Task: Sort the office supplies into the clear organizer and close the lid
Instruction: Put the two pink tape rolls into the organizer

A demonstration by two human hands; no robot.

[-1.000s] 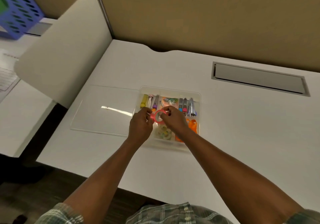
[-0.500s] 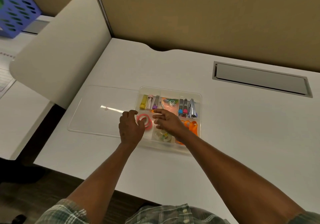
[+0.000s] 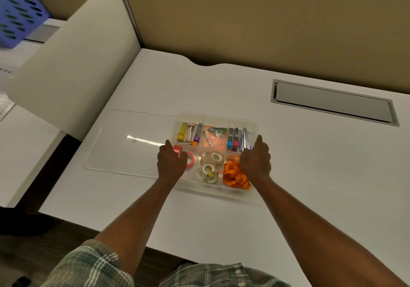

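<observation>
The clear organizer [image 3: 217, 115] sits mid-desk, its compartments holding a yellow tube [image 3: 182, 131], paper clips [image 3: 216, 132], small staplers [image 3: 235, 138], clear tape rolls [image 3: 210, 164] and orange scissors [image 3: 233, 175]. A pink tape roll [image 3: 191, 160] lies in the front left compartment. My left hand [image 3: 172, 162] rests over the organizer's left wall beside that roll, holding nothing. My right hand [image 3: 256, 158] lies over the right wall, thumb pointing away from me, partly covering the scissors. The clear lid [image 3: 128, 140] lies flat on the desk, left of the organizer.
A grey cable slot [image 3: 332, 104] is set into the white desk [image 3: 310, 187] at the back right. A white rounded divider panel [image 3: 66, 69] stands to the left, with a blue perforated basket [image 3: 17, 11] beyond it. A tan partition wall runs along the back.
Both hands held the pink tape roll above the organizer, then set it into the front left compartment. My hands have since spread apart to the organizer's left and right sides.
</observation>
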